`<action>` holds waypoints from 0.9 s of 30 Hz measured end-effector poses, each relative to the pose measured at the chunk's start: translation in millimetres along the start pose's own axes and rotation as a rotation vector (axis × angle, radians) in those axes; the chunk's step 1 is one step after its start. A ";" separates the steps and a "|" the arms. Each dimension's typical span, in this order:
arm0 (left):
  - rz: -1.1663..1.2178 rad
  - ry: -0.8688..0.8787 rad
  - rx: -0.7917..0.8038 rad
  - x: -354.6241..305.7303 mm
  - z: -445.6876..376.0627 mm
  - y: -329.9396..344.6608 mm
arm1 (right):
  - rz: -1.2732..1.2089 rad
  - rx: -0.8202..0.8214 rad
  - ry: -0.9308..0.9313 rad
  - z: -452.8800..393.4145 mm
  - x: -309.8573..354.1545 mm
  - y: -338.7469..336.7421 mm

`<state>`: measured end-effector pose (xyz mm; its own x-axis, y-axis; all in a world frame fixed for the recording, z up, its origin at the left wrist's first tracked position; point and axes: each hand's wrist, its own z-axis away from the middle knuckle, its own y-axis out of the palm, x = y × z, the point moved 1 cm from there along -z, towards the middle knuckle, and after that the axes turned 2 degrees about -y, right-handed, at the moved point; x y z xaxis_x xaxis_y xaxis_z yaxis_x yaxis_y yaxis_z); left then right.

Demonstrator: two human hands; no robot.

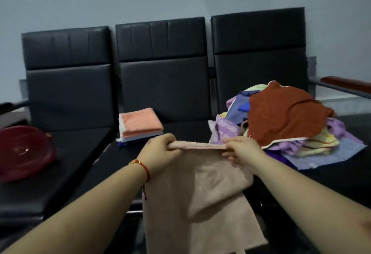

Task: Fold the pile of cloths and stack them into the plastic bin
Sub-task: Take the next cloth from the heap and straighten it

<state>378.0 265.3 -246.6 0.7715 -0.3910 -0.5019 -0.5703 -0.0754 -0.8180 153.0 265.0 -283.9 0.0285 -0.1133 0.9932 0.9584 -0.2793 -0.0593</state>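
A pale pink cloth (pixel 200 203) hangs in front of me over the middle seat. My left hand (pixel 158 151) grips its top edge at the left end, and my right hand (pixel 243 151) pinches the same edge at the right end. The cloth droops downward with a fold across its middle. A small stack of folded cloths (pixel 140 125), orange on top, lies on the middle seat. An unfolded pile of cloths (pixel 285 121), topped by a rust-red one, covers the right seat. No plastic bin is in view.
Three black padded seats (pixel 70 97) stand in a row against a grey wall. A dark red round bag (pixel 24 151) lies on the left seat. A wooden armrest (pixel 345 85) juts out at the far right.
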 end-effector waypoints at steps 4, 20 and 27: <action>-0.007 -0.179 0.137 58.2 37.7 28.3 | 0.558 0.262 -0.033 4.5 -50.4 21.8; 0.026 -0.298 0.205 100.6 48.8 23.5 | 0.945 0.400 -0.395 20.4 -33.2 49.8; -0.179 -0.282 0.309 113.1 52.7 17.4 | 0.986 0.520 -0.139 17.7 -37.5 16.4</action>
<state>470.1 268.0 -332.4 0.9215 -0.1287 -0.3664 -0.3425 0.1751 -0.9230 172.7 281.5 -320.3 0.8401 0.0511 0.5401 0.5009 0.3094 -0.8083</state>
